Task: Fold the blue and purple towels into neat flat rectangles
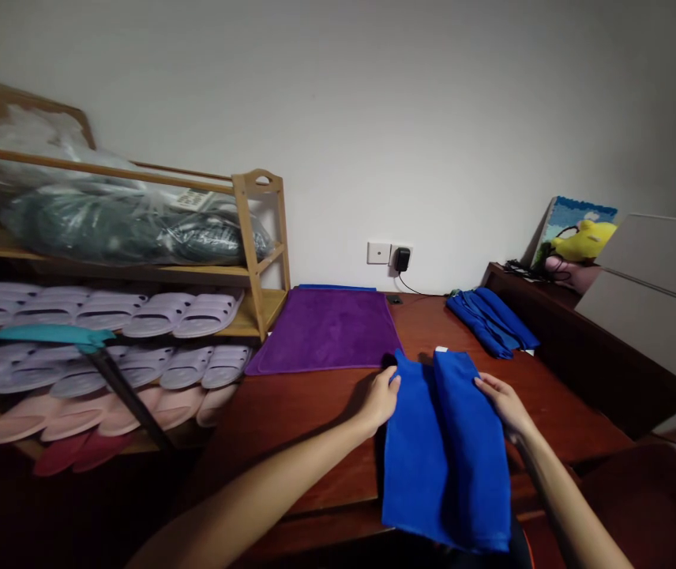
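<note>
A blue towel (418, 450), folded partly over on itself lengthwise, hangs over the front edge of the reddish-brown wooden table (314, 427). My left hand (381, 401) pinches its left edge near the upper corner. On the other side, my right hand (507, 405) grips the folded right edge between thumb and fingers. A small white tag shows at the towel's top. Beyond my left hand lies a flat stack of purple cloths (332, 328), with a strip of blue cloth (338, 287) showing behind it. Past my right hand rests a bundle of folded blue towels (489, 316).
At the left stands a wooden rack (246, 237) with rows of slippers (154, 312) and a plastic-wrapped bundle (118, 221). A teal-topped handle (57, 336) rises before it. A black charger (401, 259) sits in the wall outlet. White boxes (658, 276) and a yellow plush toy (587, 241) are at right.
</note>
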The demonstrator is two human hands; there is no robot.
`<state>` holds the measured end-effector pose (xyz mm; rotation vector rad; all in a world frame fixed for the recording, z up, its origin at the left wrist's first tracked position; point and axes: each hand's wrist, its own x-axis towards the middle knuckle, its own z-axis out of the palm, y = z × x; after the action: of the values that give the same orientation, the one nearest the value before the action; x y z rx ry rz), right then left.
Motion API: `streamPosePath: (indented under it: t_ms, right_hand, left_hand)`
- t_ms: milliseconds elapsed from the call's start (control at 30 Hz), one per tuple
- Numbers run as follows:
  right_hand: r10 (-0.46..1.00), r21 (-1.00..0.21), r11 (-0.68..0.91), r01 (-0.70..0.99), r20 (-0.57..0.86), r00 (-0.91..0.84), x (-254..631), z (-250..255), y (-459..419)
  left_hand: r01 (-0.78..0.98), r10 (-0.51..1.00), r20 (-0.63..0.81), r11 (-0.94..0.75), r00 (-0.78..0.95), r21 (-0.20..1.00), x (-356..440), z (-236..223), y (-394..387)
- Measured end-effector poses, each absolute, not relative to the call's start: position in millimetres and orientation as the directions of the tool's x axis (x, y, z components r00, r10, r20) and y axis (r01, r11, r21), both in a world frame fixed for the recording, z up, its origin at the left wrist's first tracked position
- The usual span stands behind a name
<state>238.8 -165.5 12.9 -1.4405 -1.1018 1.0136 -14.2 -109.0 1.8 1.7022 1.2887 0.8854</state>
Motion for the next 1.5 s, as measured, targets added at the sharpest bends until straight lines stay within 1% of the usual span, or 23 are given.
streamPosePath:
  t_ms: [67,100,133,167,233,267,300,333,367,433,533,600,700,867,1033,1200,1500]
  right_hand:
    - [0.982,-0.973,-0.118,0.199,-0.085,0.167,267,9,-163]
    - [0.984,-0.956,-0.133,0.262,-0.096,0.150,280,6,-161]
    - [0.986,-0.923,-0.127,0.363,-0.077,0.148,292,2,-160]
    - [0.987,-0.870,-0.118,0.478,-0.049,0.154,302,-2,-158]
    - [0.981,-0.706,-0.107,0.700,0.040,0.191,313,-10,-157]
    - [0.972,-0.605,-0.102,0.789,0.107,0.208,313,-15,-158]
    - [0.961,-0.508,-0.091,0.856,0.180,0.208,310,-19,-159]
    - [0.951,-0.427,-0.068,0.902,0.246,0.188,303,-24,-161]
    - [0.943,-0.370,-0.034,0.929,0.295,0.152,294,-29,-163]
    - [0.949,-0.330,0.041,0.943,0.309,0.066,274,-37,-167]
    - [0.975,-0.332,0.061,0.941,0.224,0.016,252,-43,-173]
    - [0.983,-0.307,0.059,0.950,0.182,-0.003,250,-42,-175]
    - [0.985,-0.259,0.100,0.961,0.162,-0.059,260,-37,-177]
    - [0.984,-0.203,0.150,0.968,0.126,-0.126,275,-33,-176]
    - [0.988,-0.198,0.144,0.970,0.081,-0.130,285,-32,-171]
    - [0.988,-0.182,0.150,0.972,0.066,-0.141,291,-31,-169]
    - [0.988,-0.163,0.151,0.975,0.062,-0.143,296,-28,-167]
  left_hand:
    - [0.461,0.964,0.095,-0.204,0.250,0.864,-28,5,-109]
    - [0.513,0.956,0.106,-0.238,0.274,0.825,-34,8,-111]
    - [0.581,0.946,0.118,-0.281,0.302,0.764,-39,10,-114]
    - [0.657,0.935,0.139,-0.331,0.327,0.677,-44,12,-118]
    - [0.773,0.894,0.217,-0.448,0.392,0.450,-47,15,-128]
    - [0.791,0.859,0.262,-0.508,0.439,0.340,-46,16,-133]
    - [0.785,0.819,0.296,-0.564,0.492,0.256,-43,15,-137]
    - [0.762,0.779,0.310,-0.614,0.545,0.206,-38,13,-140]
    - [0.729,0.746,0.302,-0.657,0.593,0.190,-33,10,-141]
    - [0.679,0.713,0.245,-0.701,0.657,0.219,-21,2,-142]
    - [0.646,0.697,0.145,-0.710,0.703,0.281,-11,-10,-141]
    - [0.636,0.689,0.121,-0.712,0.714,0.297,-13,-13,-143]
    - [0.664,0.716,0.125,-0.689,0.687,0.291,-25,-12,-151]
    - [0.723,0.758,0.101,-0.647,0.644,0.242,-55,-7,-165]
    - [0.751,0.767,0.146,-0.641,0.624,0.160,-96,-12,-171]
    - [0.762,0.763,0.172,-0.642,0.623,0.084,-126,-13,-174]
    - [0.768,0.766,0.182,-0.636,0.616,0.076,-150,-9,-175]
